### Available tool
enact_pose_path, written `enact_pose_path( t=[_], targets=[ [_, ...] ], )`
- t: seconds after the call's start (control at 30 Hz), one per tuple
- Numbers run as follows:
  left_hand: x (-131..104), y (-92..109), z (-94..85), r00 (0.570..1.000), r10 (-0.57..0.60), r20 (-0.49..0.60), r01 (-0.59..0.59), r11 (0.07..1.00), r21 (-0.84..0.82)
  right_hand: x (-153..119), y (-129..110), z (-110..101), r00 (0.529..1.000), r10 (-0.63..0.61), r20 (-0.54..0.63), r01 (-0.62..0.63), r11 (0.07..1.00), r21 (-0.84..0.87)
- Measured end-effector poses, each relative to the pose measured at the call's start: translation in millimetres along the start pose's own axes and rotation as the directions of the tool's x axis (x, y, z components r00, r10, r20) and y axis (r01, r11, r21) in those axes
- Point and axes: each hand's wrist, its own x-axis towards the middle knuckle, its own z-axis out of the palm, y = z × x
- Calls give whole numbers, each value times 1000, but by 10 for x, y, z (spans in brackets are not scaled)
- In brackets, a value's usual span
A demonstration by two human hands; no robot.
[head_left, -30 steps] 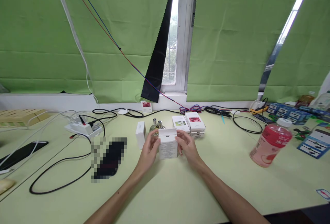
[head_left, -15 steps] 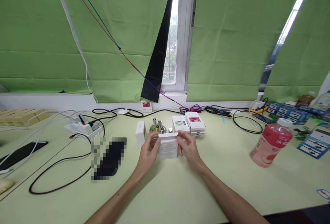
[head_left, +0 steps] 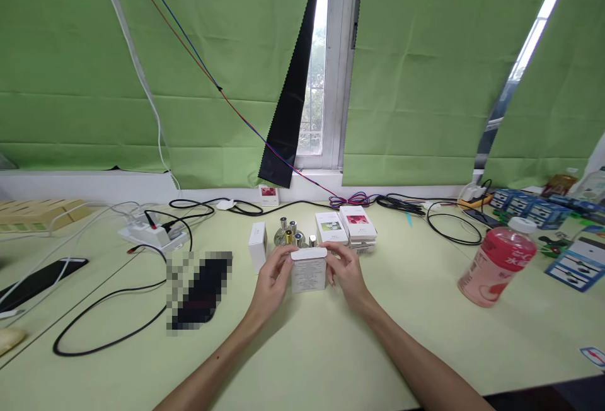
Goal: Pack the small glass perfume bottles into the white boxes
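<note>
A small white carton [head_left: 309, 275] with fine grey print stands upright on the table between my hands. Its top flap [head_left: 309, 253] hangs over the front edge facing me. My left hand [head_left: 274, 272] grips the carton's left upper corner between thumb and fingers. On the opposite corner, my right hand [head_left: 347, 270] holds it the same way. Right behind are several glass bottles [head_left: 293, 234] with silver or gold caps, partly hidden by the carton and fingers. Another white carton [head_left: 258, 245] stands just left of them.
White boxes with flower pictures [head_left: 358, 222] lie behind my right hand. A pink drink bottle [head_left: 497, 263] stands at right. To the left are a pixelated dark object [head_left: 203, 291], a power strip [head_left: 154, 232], a phone [head_left: 40, 282] and looping black cables [head_left: 111, 288].
The carton's top flap has tipped toward me and shows more of its face. My fingertips have dipped slightly, while the carton stays in place.
</note>
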Motion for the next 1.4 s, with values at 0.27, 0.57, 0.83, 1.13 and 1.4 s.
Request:
enact_pose_path(
  t=[0.27, 0.57, 0.83, 1.13, 1.4],
  targets=[
    [-16, 3, -55, 986, 134, 101, -141, 988, 67, -1, 31, -16, 1000, 9, -7, -9, 1000, 5],
    [0, -15, 15, 993, 114, 28, -116, 986, 122, -3, 10, -9, 1000, 6, -10, -6, 1000, 25],
    [7, -34, 7, 994, 109, 18, -110, 987, 119, -7, 18, -8, 1000, 15, -10, -14, 998, 54],
    [2, -37, 23, 993, 121, 14, -122, 985, 121, -26, 50, -23, 1000, 10, 10, -11, 998, 69],
    [-6, -32, 19, 992, 128, 10, -128, 984, 122, -21, 32, -8, 1000, -26, 4, 26, 1000, -10]
  ],
)
